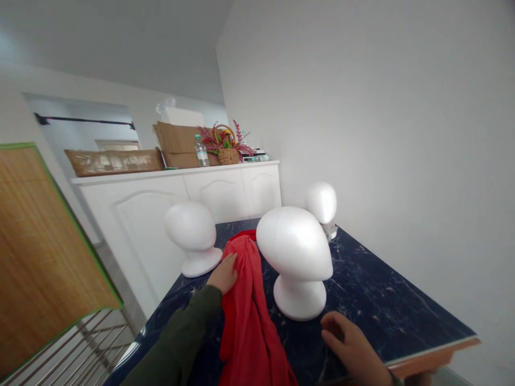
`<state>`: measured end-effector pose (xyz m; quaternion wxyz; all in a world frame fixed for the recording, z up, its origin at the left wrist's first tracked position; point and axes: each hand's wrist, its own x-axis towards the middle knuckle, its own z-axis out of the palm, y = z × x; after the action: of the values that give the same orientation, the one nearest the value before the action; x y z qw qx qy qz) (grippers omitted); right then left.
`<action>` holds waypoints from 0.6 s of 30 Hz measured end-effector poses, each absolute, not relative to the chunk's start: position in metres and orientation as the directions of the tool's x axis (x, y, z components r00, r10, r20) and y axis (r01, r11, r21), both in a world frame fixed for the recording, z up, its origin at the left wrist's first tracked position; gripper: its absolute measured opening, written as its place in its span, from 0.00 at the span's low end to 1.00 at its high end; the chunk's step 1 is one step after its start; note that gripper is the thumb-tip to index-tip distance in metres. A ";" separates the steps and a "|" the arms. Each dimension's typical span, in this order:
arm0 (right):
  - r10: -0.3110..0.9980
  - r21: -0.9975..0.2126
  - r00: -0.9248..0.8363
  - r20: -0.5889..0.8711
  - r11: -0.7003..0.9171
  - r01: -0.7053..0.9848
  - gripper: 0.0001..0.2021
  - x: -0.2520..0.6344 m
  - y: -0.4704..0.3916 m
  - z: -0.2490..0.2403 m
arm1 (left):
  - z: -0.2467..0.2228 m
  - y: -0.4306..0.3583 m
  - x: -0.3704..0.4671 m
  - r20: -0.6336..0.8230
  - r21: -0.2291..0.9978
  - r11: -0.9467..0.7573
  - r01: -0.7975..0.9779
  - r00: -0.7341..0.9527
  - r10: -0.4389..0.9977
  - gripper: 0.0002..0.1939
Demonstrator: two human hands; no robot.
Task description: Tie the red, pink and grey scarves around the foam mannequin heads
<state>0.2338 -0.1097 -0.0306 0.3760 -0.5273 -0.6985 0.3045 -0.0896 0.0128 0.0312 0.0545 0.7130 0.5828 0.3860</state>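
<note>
A long red cloth (251, 316) lies bunched lengthwise on the dark blue marbled table (374, 300). My left hand (225, 272) rests at its left edge near the far end, fingertips on the fabric; whether they grip it is hard to see. Close to the right base of the large white foam head (295, 246), my right hand (341, 338) has its fingers curled and apart, holding nothing. To the left of the cloth stands a second white foam head (192, 228). A third (322, 202) is at the back right, partly behind the large one.
White cabinets (161, 214) stand behind the table, carrying cardboard boxes (177, 143), a bottle (201, 153) and a flower basket (228, 155). A wall rises on the right. At the left are a metal rack (96, 343) and a tan mat with green edging (44, 257).
</note>
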 end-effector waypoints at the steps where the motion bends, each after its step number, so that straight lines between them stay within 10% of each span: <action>1: 0.961 -0.810 -0.038 0.275 0.253 0.529 0.14 0.242 -0.099 -0.039 | 0.030 0.006 -0.084 0.464 0.513 -0.316 0.798 0.051 0.884 0.24; 4: 0.885 -0.740 0.128 0.448 0.287 0.608 0.24 0.252 -0.068 -0.057 | 0.032 -0.018 -0.052 0.391 0.513 -0.370 0.775 0.173 0.904 0.25; 9: 0.857 -0.551 -0.196 0.476 0.464 0.693 0.28 0.236 -0.055 -0.065 | 0.029 -0.038 0.014 0.318 0.724 -0.521 0.451 0.452 0.834 0.40; 18: 0.785 -0.471 -0.426 0.450 0.614 0.633 0.33 0.237 -0.076 -0.046 | -0.005 -0.010 0.057 0.359 0.870 -0.338 0.358 0.008 0.933 0.43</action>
<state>0.2370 -0.0762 -0.0458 0.3277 -0.4239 -0.8364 0.1155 0.0574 -0.0102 -0.0047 0.2886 0.6488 0.4976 0.4982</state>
